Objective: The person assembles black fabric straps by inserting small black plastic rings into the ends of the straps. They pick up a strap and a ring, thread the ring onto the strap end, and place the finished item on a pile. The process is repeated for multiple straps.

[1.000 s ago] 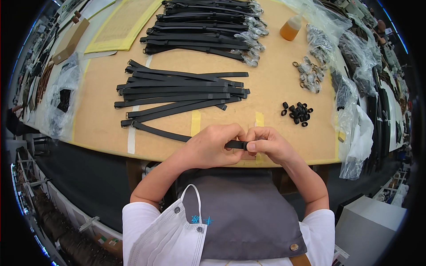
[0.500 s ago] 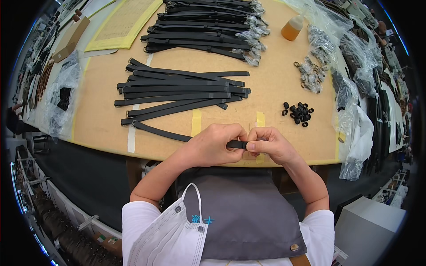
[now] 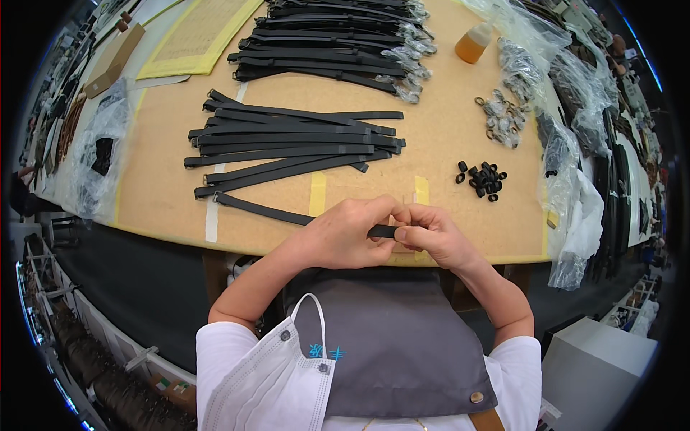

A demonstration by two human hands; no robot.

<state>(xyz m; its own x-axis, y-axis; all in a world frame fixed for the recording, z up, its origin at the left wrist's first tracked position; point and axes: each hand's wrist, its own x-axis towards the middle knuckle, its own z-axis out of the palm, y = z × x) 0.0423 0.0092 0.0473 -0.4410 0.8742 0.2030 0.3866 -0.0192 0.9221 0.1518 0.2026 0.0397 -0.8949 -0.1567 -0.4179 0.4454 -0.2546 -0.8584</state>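
Observation:
Both hands hold one black belt strap (image 3: 266, 211) at the near edge of the table. My left hand (image 3: 351, 231) is closed round the strap close to its free end. Thumb and fingers of my right hand (image 3: 433, 235) pinch the tip; whether a small loop sits there is hidden by the fingers. The buckle end of this strap lies to the left on the table. Beyond it rests a loose pile of similar black straps (image 3: 287, 144) with buckles at their left ends. Several small black loops (image 3: 486, 181) lie in a heap to the right.
Farther back are stacked black straps with plastic-wrapped ends (image 3: 323, 54). A bottle of amber liquid (image 3: 473, 44) stands beside them. Metal rings in clear plastic (image 3: 503, 118) lie at the right. Plastic bags (image 3: 575, 215) hang over the right table edge (image 3: 517, 260).
My right fingers have shifted slightly and their tips now sit closer to the left hand over the strap's end. The strap stays in both hands; the piles are unchanged.

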